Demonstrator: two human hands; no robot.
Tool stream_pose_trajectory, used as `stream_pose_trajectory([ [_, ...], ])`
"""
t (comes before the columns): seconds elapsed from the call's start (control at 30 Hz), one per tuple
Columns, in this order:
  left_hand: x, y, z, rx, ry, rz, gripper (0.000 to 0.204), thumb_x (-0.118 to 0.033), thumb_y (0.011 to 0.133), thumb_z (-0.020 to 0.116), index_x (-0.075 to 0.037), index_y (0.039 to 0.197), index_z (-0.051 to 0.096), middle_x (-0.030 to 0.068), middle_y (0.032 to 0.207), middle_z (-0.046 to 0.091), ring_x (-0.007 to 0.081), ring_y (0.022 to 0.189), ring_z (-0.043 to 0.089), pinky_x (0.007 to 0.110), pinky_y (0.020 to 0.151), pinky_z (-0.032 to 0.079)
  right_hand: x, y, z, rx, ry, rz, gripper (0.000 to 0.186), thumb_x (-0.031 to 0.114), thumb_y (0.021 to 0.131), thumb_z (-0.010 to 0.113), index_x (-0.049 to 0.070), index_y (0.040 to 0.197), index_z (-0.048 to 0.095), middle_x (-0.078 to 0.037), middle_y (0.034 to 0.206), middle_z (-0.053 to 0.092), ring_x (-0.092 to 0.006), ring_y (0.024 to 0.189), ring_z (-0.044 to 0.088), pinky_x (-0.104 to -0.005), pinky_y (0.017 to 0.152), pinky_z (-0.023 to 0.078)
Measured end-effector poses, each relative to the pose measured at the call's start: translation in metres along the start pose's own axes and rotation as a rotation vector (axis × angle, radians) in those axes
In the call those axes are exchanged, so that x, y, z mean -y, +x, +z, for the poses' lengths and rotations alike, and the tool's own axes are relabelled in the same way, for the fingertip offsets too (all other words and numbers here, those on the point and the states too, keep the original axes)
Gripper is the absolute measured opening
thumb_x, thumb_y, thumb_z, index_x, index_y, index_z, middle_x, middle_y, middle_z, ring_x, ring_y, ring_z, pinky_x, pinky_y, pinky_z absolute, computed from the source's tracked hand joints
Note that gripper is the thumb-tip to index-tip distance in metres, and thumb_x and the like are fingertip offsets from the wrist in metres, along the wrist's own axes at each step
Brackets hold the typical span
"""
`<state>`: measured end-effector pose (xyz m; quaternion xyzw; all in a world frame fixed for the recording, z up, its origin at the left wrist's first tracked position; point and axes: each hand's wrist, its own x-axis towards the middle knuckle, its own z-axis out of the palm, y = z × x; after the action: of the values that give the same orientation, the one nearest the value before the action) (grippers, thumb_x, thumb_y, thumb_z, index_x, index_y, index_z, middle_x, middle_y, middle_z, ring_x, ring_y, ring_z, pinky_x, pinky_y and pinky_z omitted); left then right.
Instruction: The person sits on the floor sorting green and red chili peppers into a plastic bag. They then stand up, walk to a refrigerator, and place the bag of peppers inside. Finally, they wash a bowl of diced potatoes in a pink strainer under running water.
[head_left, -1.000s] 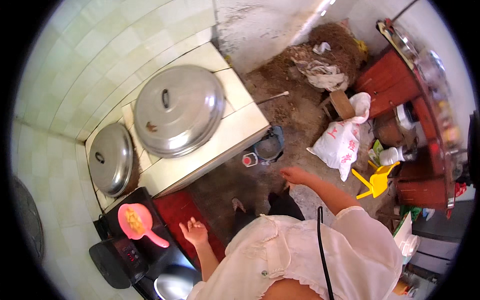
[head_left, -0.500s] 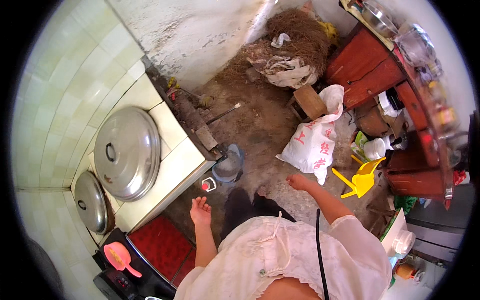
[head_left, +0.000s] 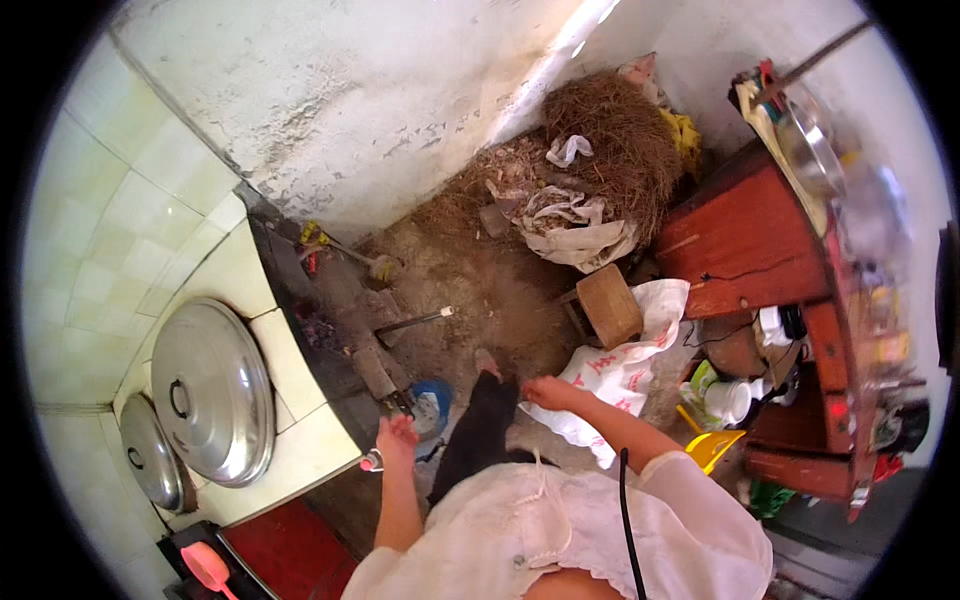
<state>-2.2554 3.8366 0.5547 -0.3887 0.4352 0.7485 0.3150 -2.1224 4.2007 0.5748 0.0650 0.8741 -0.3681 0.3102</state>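
Note:
My left hand (head_left: 397, 437) is held up in front of the stove's corner with its fingers loosely bent and apart, and nothing shows in it. Just beyond it sits a blue basin (head_left: 441, 397) on the floor. A bottle with a red cap (head_left: 371, 461) stands partly hidden beside my left wrist. My right hand (head_left: 545, 393) hangs over the near left edge of a white woven sack (head_left: 632, 370) with red print. Its fingers are curled in, with nothing visible in them. One dark-trousered leg (head_left: 475, 435) is stretched forward between my hands.
Two large metal lids (head_left: 215, 390) cover the tiled stove (head_left: 310, 455) at left. A stick (head_left: 415, 320) leans out near its opening. A wooden stool (head_left: 608, 305) stands behind the sack. Brushwood (head_left: 615, 140) is heaped at the back; a red cabinet (head_left: 750, 235) and yellow dustpan (head_left: 712, 450) are at right.
The view has shifted, so the stove, sack and stool sit lower in it. My leg has stepped forward, my left hand is nearer the basin, and my right hand has come inward.

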Motion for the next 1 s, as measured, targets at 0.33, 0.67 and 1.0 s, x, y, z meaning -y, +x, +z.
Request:
stream_pose_trajectory([
  [0.33, -0.047, 0.036, 0.210, -0.047, 0.337, 0.192, 0.027, -0.029, 0.093, 0.054, -0.003, 0.092, 0.062, 0.0088, 0.081, 0.066, 0.0148, 0.051, 0.057, 0.029, 0.047, 0.048, -0.045, 0.127, -0.181, -0.115, -0.126, -0.152, 0.023, 0.020, 0.086, 0.047, 0.006, 0.099, 0.061, -0.019, 0.097, 0.063, -0.0377, 0.091, 0.061, -0.0477, 0.076, 0.050],
  [0.67, 0.014, 0.149, 0.237, -0.352, 0.148, 0.142, 0.022, -0.019, 0.092, 0.055, -0.003, 0.107, 0.058, 0.0093, 0.068, 0.062, 0.0169, 0.047, 0.055, 0.030, 0.041, 0.046, -0.101, 0.289, -0.239, 0.510, -0.267, -0.232, 0.028, 0.019, 0.091, 0.045, 0.010, 0.115, 0.056, -0.016, 0.110, 0.061, -0.0353, 0.101, 0.058, -0.0444, 0.084, 0.046],
  [1.0, 0.104, 0.299, 0.228, -0.756, -0.314, 0.000, 0.052, -0.048, 0.091, 0.049, -0.001, 0.108, 0.059, 0.0144, 0.084, 0.065, 0.0234, 0.062, 0.059, 0.038, 0.055, 0.050, -0.171, 0.425, -0.226, 0.352, -0.058, -0.278, 0.020, 0.014, 0.091, 0.049, 0.010, 0.107, 0.060, -0.015, 0.096, 0.066, -0.0336, 0.090, 0.062, -0.0415, 0.079, 0.049],
])
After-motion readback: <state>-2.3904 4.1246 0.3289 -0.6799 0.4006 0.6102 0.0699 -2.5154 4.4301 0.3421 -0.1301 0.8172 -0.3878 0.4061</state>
